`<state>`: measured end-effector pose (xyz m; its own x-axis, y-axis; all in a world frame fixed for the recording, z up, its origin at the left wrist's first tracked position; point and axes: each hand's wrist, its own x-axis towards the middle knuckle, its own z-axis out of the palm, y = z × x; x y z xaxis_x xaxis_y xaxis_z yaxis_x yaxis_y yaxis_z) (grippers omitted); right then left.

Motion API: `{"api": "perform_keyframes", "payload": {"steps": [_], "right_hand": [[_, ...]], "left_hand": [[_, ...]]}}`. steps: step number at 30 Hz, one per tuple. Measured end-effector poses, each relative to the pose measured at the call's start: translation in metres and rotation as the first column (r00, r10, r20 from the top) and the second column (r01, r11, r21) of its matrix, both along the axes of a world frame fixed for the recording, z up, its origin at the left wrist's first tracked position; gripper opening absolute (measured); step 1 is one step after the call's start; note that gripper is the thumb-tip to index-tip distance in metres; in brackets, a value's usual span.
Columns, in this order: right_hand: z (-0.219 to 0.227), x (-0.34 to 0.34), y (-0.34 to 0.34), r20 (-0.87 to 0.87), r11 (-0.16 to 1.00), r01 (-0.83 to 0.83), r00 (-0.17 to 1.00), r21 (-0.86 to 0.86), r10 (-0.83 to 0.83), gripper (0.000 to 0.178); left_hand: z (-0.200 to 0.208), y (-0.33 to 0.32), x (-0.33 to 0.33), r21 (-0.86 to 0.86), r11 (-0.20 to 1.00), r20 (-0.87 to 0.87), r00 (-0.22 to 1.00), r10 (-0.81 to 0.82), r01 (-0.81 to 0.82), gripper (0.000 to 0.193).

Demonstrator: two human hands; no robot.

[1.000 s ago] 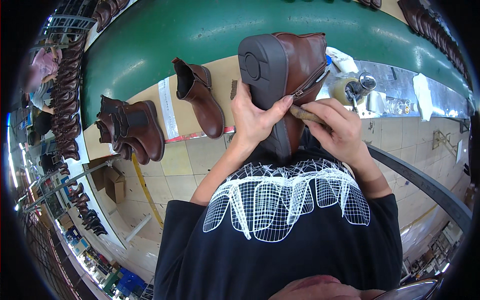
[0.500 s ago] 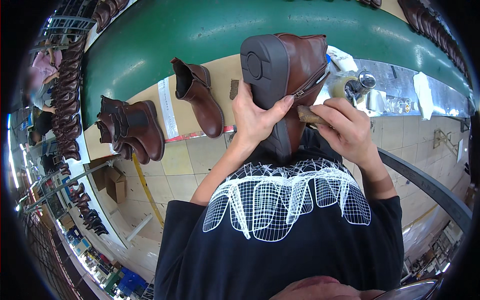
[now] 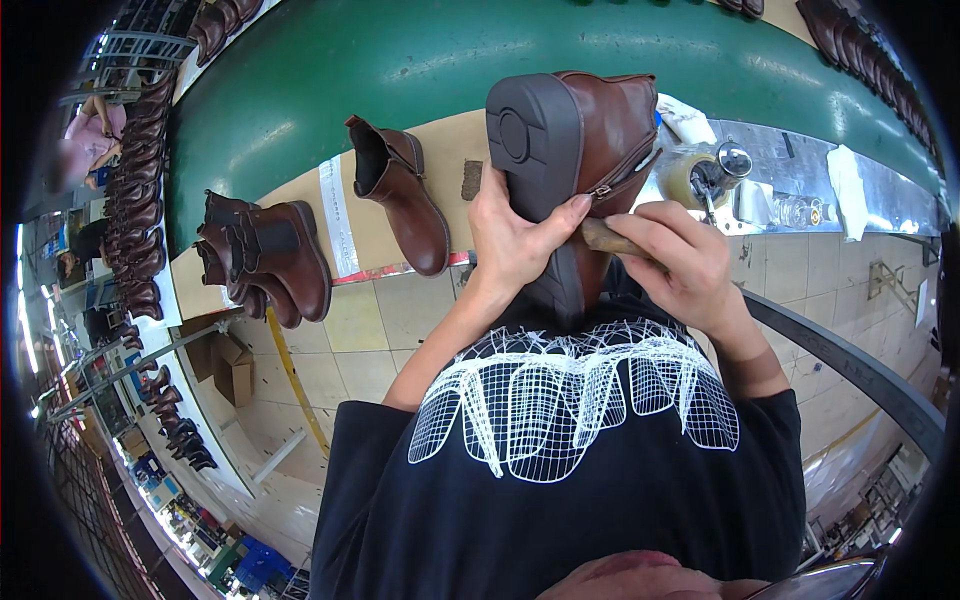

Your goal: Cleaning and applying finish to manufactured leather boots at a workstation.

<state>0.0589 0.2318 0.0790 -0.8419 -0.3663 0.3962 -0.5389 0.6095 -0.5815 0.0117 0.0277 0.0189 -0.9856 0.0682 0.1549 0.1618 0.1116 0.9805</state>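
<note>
A brown ankle boot (image 3: 615, 130) with a side zip is held up in front of my chest, its dark sole turned to the left. My left hand (image 3: 520, 235) is closed around the sole's middle, thumb lying across its edge. Between the fingers of my right hand (image 3: 680, 255) is a small brown block (image 3: 605, 238), perhaps crepe rubber. Its tip meets the boot's side beside the sole edge, just below my left thumb. Another brown boot (image 3: 405, 190) stands on the tan bench covering to the left, with several more boots (image 3: 285, 255) grouped beyond it.
Behind the boot stretches a green table surface (image 3: 400, 70). At right a metal tray (image 3: 800, 150) carries a metal-lidded jar (image 3: 733, 160), a clear bottle (image 3: 800, 210) and white cloth (image 3: 847, 190). A dark block (image 3: 470, 180) lies on the bench. Rows of boots (image 3: 135, 220) and a person (image 3: 95, 140) are far left.
My right hand has moved slightly left with the block, bringing its tip closer to the sole edge. The boot and my left hand have shifted a little right.
</note>
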Motion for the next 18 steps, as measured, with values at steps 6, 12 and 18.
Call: {"api": "perform_keyframes", "payload": {"steps": [6,12,18], "right_hand": [[-0.010,0.003,0.003,0.029,0.999,0.038,0.999,-0.009,-0.038,0.036],[-0.005,-0.005,-0.006,-0.002,0.999,0.022,1.000,-0.036,-0.022,0.034],[0.003,0.006,-0.001,0.162,0.998,0.046,0.986,-0.031,-0.041,0.035]], "left_hand": [[-0.003,-0.001,0.002,-0.012,1.000,0.001,1.000,0.005,-0.005,0.067],[-0.001,0.001,-0.003,-0.014,1.000,-0.003,1.000,0.008,-0.008,0.065],[0.003,-0.004,0.009,-0.011,0.999,0.045,0.998,0.049,-0.048,0.071]]}}
